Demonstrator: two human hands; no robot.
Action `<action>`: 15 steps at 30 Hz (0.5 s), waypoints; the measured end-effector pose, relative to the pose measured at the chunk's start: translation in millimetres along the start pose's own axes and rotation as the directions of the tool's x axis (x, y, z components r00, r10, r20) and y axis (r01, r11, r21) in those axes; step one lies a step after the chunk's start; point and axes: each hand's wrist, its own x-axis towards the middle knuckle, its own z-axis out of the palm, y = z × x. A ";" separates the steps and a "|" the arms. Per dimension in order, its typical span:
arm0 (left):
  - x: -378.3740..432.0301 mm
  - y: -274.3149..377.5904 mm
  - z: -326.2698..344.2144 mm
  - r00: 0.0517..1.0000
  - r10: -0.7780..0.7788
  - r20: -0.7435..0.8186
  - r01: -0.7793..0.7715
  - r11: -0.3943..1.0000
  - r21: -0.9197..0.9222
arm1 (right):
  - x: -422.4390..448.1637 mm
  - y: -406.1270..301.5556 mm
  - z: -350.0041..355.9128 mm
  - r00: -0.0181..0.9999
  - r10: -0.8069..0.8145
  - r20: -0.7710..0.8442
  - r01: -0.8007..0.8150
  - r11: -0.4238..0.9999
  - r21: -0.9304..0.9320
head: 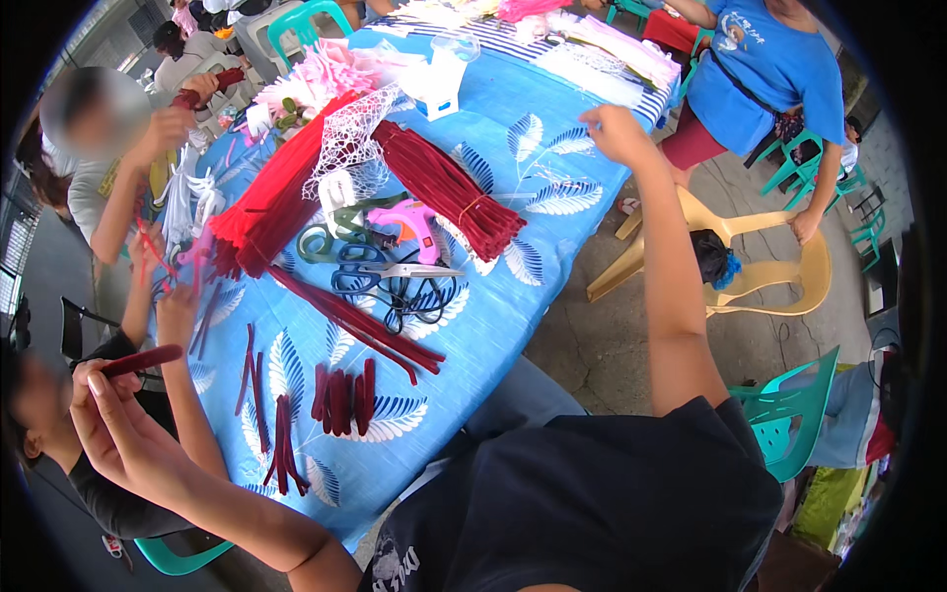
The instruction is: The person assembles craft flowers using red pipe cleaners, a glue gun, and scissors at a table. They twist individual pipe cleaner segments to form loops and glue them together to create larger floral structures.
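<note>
My left hand (122, 425) is raised at the left, pinching a short dark red pipe-cleaner piece (142, 361) between thumb and fingertips. My right hand (618, 133) is lifted at the table's right edge, its fingers partly bent; I see nothing held in it. Short dark red pieces (344, 399) lie in a row on the blue leaf-print tablecloth, beside a small pinched bunch (282, 451). Long loose dark red stems (355, 322) lie above them. Farther up are a tied dark red bundle (451, 185), a bright red bundle (277, 185), blue-handled scissors (392, 271) and a pink glue gun (410, 222).
Green tape (314, 243), a dark cable (422, 300), white netting (355, 129) and a white box (436, 85) share the table. Two people work at the left, their hands over its edge. At the right, a person in blue grips a yellow plastic chair (814, 274); a green chair (784, 414) stands nearer.
</note>
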 end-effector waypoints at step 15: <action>-0.9 1.5 2.7 0.999 -0.035 0.001 0.035 0.999 -0.015 | -6.7 26.3 63.3 0.993 -0.108 0.038 0.112 0.979 -0.171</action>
